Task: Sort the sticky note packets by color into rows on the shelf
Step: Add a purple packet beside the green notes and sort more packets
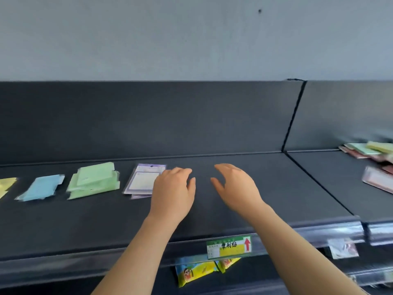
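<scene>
Sticky note packets lie in colour groups along the dark shelf (234, 211): a yellow packet (6, 185) at the far left, a blue packet (41, 189), a stack of green packets (93, 180), then purple packets (143, 182). My left hand (173, 191) hovers just right of the purple packets, covering their right edge, with relaxed fingers that hold nothing. My right hand (236, 185) hangs over bare shelf, fingers loosely curved and empty. A mixed pile of pink, green and yellow packets (370, 152) lies on the neighbouring shelf section at the far right.
A dark back panel (148, 120) rises behind the shelf. A green and yellow price label (229, 245) with a red arrow sits on the front rail. Yellow snack bags (197, 271) hang below it. A clear-wrapped pink packet (378, 182) lies at the right edge.
</scene>
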`<state>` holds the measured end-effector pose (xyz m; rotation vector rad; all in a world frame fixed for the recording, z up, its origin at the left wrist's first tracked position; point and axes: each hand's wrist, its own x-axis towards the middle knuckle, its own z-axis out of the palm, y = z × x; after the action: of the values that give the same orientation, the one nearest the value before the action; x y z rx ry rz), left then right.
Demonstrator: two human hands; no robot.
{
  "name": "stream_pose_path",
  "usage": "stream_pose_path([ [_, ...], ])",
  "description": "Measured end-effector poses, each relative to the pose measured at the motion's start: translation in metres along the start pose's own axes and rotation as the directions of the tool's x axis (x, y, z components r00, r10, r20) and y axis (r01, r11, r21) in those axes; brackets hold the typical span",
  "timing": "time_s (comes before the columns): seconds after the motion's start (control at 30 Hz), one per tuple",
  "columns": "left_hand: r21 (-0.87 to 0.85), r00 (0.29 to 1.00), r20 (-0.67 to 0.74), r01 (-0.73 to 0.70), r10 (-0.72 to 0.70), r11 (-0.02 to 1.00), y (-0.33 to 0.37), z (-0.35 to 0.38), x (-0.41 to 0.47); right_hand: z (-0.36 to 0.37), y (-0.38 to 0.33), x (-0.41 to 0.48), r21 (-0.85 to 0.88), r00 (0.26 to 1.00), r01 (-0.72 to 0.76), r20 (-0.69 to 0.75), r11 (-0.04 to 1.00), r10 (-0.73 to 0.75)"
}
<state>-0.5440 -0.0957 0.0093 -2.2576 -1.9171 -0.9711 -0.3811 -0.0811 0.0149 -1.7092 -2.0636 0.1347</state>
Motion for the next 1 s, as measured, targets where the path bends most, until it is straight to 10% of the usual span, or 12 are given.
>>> stream_pose_path([
  [1.0, -0.165, 0.930, 0.271, -0.211, 0.250, 0.964, 0.394, 0.200, 0.025, -0.186, 0.397, -0.135, -0.181, 0.917, -0.396, -0.138, 0.900, 0.375],
])
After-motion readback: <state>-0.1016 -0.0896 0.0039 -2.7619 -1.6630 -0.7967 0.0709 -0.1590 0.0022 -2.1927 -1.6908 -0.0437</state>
